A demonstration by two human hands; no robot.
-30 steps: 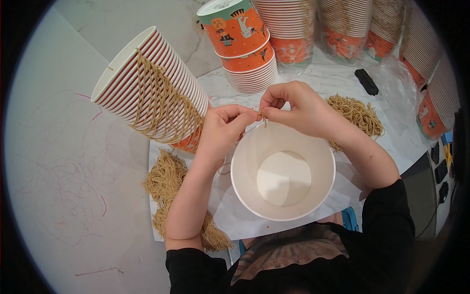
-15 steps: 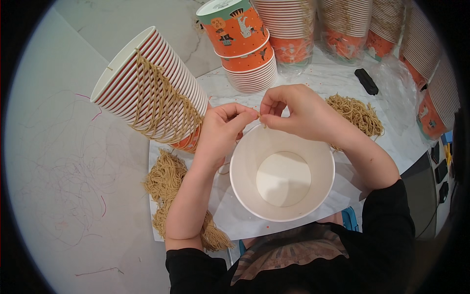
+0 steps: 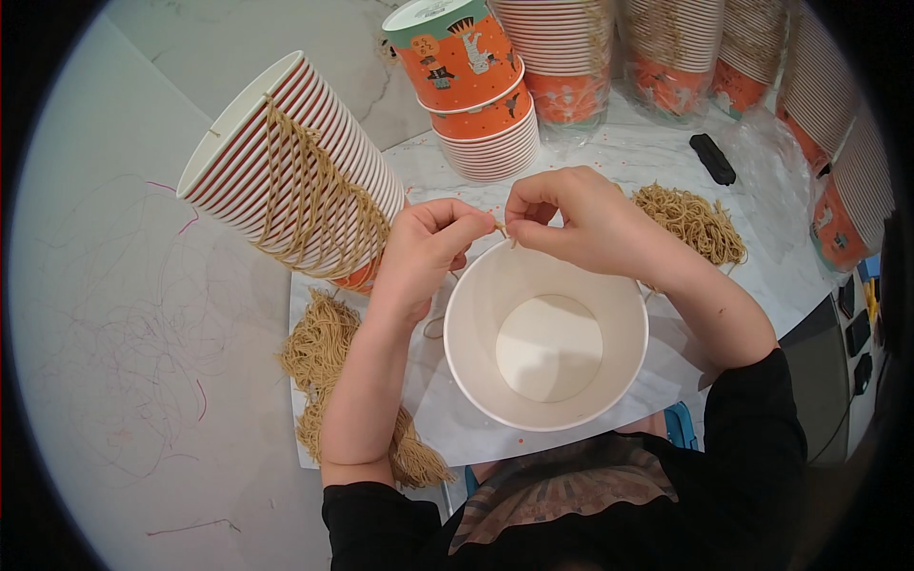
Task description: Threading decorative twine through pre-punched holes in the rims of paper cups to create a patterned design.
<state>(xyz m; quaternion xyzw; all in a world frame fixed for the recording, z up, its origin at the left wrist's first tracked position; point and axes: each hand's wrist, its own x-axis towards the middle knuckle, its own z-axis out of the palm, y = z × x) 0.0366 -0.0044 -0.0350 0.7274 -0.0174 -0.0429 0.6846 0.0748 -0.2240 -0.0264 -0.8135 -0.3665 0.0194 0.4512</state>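
Observation:
Above the far rim of a white paper bucket (image 3: 472, 319), both my hands pinch a short bit of tan cord (image 3: 502, 229). My left hand (image 3: 428, 249) closes thumb and forefinger on one part of it. Just to the right, my right hand (image 3: 583, 217) pinches another part, its fingers curled. The bucket stands upright with its mouth toward me and its white bottom showing. A thin cord loop (image 3: 434, 328) shows at the bucket's left side, partly hidden by my left hand. Whether the cord in my fingers is knotted is too small to tell.
At left, a tilted stack of nested buckets (image 3: 357, 124) has tan cords draped over it. Cord bundles lie at left (image 3: 324, 347) and right (image 3: 690, 224). Behind stand orange patterned buckets (image 3: 457, 67) and plastic-wrapped stacks (image 3: 666, 57). A small black object (image 3: 712, 159) lies beside clear plastic (image 3: 776, 167).
My left hand has shifted slightly left, widening the small gap between my fingertips and showing more cord. The bucket has moved very slightly left. My right hand is nearly still.

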